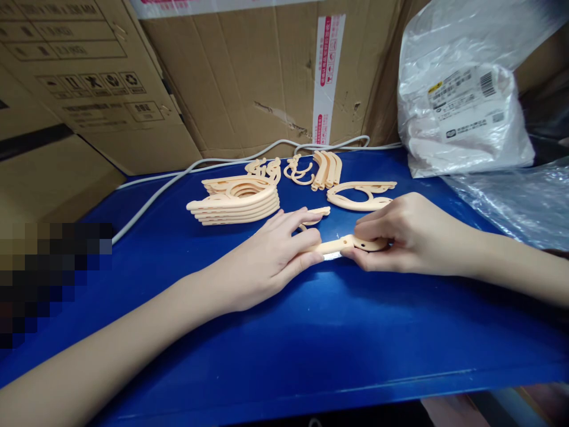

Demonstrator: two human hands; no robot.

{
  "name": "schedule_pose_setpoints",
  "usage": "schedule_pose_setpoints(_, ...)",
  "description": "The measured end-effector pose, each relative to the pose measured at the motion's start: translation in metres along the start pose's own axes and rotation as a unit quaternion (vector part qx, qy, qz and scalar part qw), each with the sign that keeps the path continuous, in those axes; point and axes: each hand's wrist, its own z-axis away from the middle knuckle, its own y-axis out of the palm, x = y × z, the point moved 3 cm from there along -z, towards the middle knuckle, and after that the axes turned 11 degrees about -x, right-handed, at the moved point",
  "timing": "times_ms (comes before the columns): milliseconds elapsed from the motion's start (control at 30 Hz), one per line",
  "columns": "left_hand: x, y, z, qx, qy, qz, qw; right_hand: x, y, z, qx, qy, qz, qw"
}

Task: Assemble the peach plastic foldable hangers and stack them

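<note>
A beige plastic folding hanger (334, 245) lies between my two hands, low over the blue tabletop. My left hand (284, 249) pinches its left part between thumb and fingers. On the right, my right hand (400, 237) grips the other part close to the joint, where small round holes show. My fingers hide both ends of the hanger. Another beige hanger piece (320, 214) sits just behind my left fingertips, partly covered. Beyond my right hand lies a curved beige hanger part (355, 204) with an oval opening.
On the blue table (284, 350), a stack of hanger parts (235, 204) stands at left. Behind are loose hooks (299, 172) and several curved arms (326, 169). A white cable (195, 164) runs along the back before cardboard boxes (249, 77). A plastic mailer bag (462, 112) stands back right.
</note>
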Motion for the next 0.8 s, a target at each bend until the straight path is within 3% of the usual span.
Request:
schedule_pose_setpoints(300,-0.001,-0.001,0.001,-0.004,0.009,0.004,1.000,-0.002,0.001,0.001,0.014,-0.012,-0.004,1.000)
schedule_pose_setpoints(533,-0.003,-0.001,0.001,-0.012,-0.015,0.055,0.998,0.010,0.001,0.008,0.135,-0.026,-0.166,0.977)
schedule_pose_setpoints(800,0.007,0.000,-0.001,-0.063,-0.005,0.086,0.994,0.023,0.006,0.013,0.146,-0.035,-0.201,0.968)
